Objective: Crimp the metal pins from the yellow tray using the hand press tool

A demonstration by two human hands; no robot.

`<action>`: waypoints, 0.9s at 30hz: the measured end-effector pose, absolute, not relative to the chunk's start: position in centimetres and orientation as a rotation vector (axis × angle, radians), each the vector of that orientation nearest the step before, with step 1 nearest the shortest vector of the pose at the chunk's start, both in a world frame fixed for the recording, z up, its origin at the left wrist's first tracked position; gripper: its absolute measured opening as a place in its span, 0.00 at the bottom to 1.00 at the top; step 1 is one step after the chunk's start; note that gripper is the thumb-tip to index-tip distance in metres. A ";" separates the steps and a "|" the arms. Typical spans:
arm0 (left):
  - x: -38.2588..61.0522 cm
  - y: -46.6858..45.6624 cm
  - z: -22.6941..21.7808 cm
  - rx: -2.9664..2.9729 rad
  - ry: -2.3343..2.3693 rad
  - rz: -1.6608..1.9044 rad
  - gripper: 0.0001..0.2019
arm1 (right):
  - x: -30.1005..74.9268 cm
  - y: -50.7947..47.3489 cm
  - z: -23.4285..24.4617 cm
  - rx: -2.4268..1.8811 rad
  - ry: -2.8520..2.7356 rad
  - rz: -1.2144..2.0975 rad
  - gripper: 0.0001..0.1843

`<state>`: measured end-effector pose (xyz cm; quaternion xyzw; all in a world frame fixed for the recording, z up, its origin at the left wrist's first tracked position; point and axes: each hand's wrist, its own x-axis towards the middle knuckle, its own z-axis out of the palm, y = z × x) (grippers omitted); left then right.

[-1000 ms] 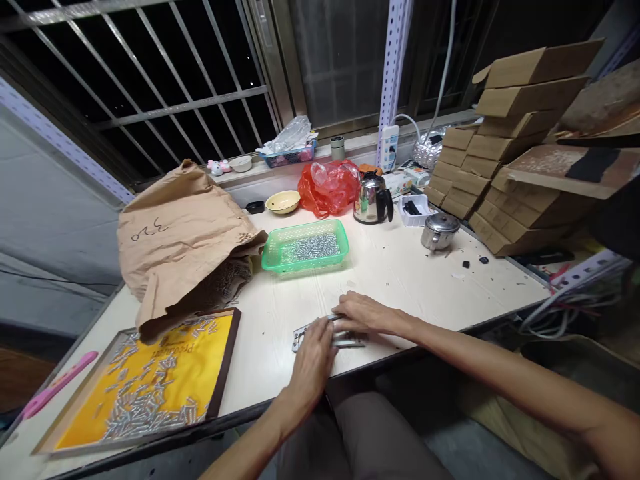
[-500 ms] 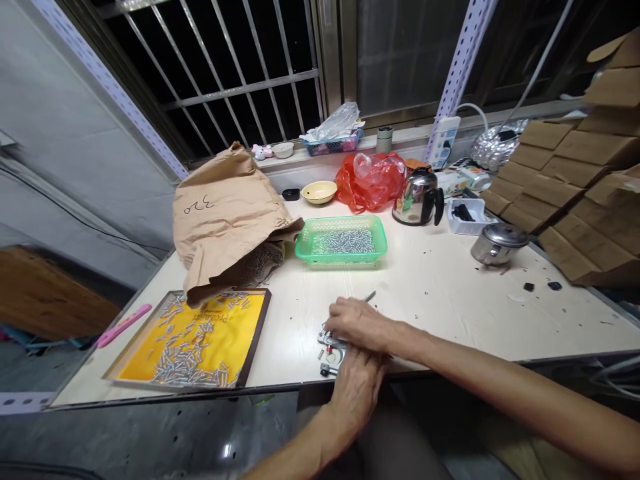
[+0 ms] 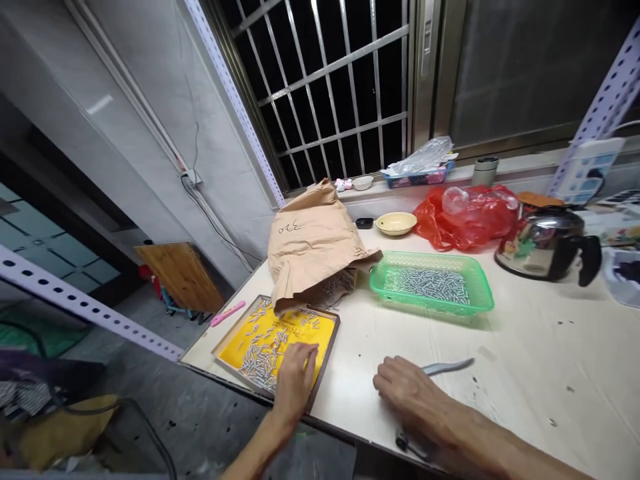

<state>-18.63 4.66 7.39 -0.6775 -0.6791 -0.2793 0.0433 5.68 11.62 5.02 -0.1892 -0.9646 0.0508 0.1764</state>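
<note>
My left hand (image 3: 295, 379) lies over the near right corner of a yellow-lined tray (image 3: 231, 333), fingers down among the many small metal pins (image 3: 260, 357) scattered in it. Its fingers are slightly curled on the pins; what they hold is hidden. My right hand (image 3: 407, 393) rests on the pale table (image 3: 540, 353), fingers curled over a metal tool whose thin grey arm (image 3: 447, 366) sticks out to the right. More of the tool shows under my wrist at the table edge (image 3: 407, 443).
A brown paper bag (image 3: 313, 247) spills pins behind the tray. A green basket (image 3: 431, 288) of pins stands mid-table. Behind are a yellow bowl (image 3: 396, 223), red plastic bag (image 3: 465, 215) and steel kettle (image 3: 547, 250). A pink strip (image 3: 227, 313) lies at the left edge.
The view has swung left. My left hand has left the metal tool and moved left onto the pin tray. My right hand stays on the tool.
</note>
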 end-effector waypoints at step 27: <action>-10.3 7.6 7.6 -2.202 -3.463 -1.476 0.18 | 15.5 6.1 3.6 -1.400 -2.436 0.488 0.08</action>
